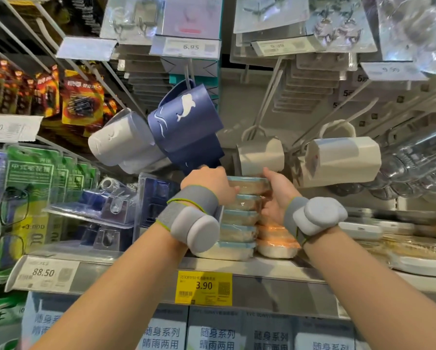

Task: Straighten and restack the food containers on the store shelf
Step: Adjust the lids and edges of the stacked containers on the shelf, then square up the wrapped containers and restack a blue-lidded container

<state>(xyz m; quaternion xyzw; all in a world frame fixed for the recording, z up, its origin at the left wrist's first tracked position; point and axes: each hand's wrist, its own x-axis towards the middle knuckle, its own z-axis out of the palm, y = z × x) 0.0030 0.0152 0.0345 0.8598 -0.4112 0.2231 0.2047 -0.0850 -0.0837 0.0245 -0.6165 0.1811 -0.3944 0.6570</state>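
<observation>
Running across the lower view, the store shelf carries a yellow price tag on its front edge. Just behind that edge stands a stack of food containers, with a shorter orange-lidded stack touching its right side. The left hand and right hand clasp the top container from opposite sides, fingers closed around it.

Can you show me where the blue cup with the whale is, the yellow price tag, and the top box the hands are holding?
blue whale cup (186, 117), head view, on its side by the whale.
yellow price tag (203, 288), head view, on the printed 3.90.
top container (248, 184), head view, on its front wall between the hands.
</observation>
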